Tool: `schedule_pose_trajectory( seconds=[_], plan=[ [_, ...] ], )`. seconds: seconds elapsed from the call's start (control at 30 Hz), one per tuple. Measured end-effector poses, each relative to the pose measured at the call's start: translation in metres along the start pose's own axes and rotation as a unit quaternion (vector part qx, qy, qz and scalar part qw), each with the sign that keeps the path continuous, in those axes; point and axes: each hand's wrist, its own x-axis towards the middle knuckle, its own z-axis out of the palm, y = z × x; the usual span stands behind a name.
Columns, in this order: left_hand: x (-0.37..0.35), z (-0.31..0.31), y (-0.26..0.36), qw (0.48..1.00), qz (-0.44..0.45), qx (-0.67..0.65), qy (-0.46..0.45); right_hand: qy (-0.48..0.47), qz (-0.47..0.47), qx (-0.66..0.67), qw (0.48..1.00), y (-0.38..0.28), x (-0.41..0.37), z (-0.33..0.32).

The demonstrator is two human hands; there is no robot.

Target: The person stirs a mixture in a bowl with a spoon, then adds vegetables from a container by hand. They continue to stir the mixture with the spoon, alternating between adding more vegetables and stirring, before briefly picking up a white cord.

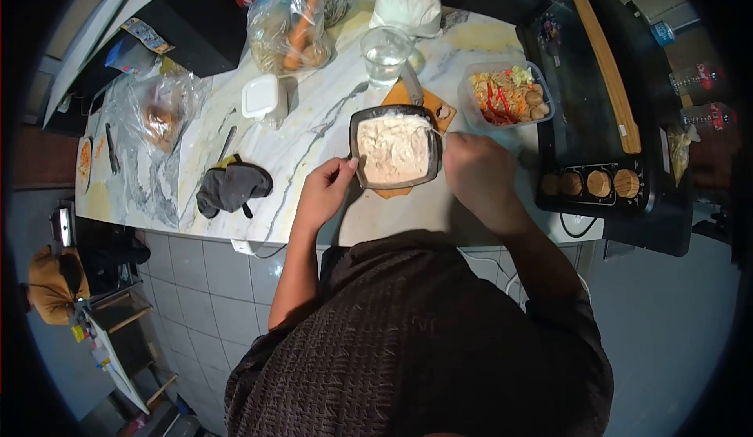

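A square dark-rimmed bowl (354,172) stands in front of me, with a thick, creamy, pale pinkish mixture (394,151) in it. My left hand (325,190) pinches the bowl's left rim, thumb on top. At the bowl's right edge my right hand (480,172) is closed in a fist around a thin utensil (432,130). Only a short, light piece of that utensil shows over the mixture; its kind is hidden. Under the bowl lies an orange-brown cutting board (398,96), with a knife (411,84) on its far part.
A clear container of cut vegetables (506,96) stands right, beside a black oven (584,84). Behind are a glass of water (385,54), a bag of white powder (408,5) and bagged vegetables (290,41). Left lie a white-lidded jar (265,98) and dark cloth (234,187). Another person (59,284) is far left.
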Motion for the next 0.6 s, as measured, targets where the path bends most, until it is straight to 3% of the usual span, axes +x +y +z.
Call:
schedule_pose_trajectory(
  seconds=[0.13,0.2,0.33,0.43,0.5,0.6],
  plan=[
    [-0.001,0.002,-0.001,1.000,-0.003,0.000,-0.003,0.009,-0.013,-0.022,1.000,0.001,-0.006,0.025],
    [0.000,0.003,-0.001,1.000,-0.002,-0.004,0.002,-0.033,0.053,0.064,0.996,-0.004,-0.010,0.031],
    [-0.002,0.004,-0.001,1.000,-0.020,-0.002,0.006,0.011,0.079,0.123,0.989,-0.005,-0.011,0.017],
    [-0.003,0.006,-0.001,1.000,-0.010,-0.017,0.014,-0.034,0.113,0.154,0.981,-0.012,-0.021,0.005],
    [-0.004,0.006,-0.002,1.000,-0.020,-0.016,0.005,-0.027,0.055,0.153,0.986,-0.016,-0.030,0.012],
    [-0.004,0.006,-0.003,0.999,-0.036,0.007,0.000,-0.003,0.060,0.114,0.992,-0.022,-0.035,0.018]
  ],
)
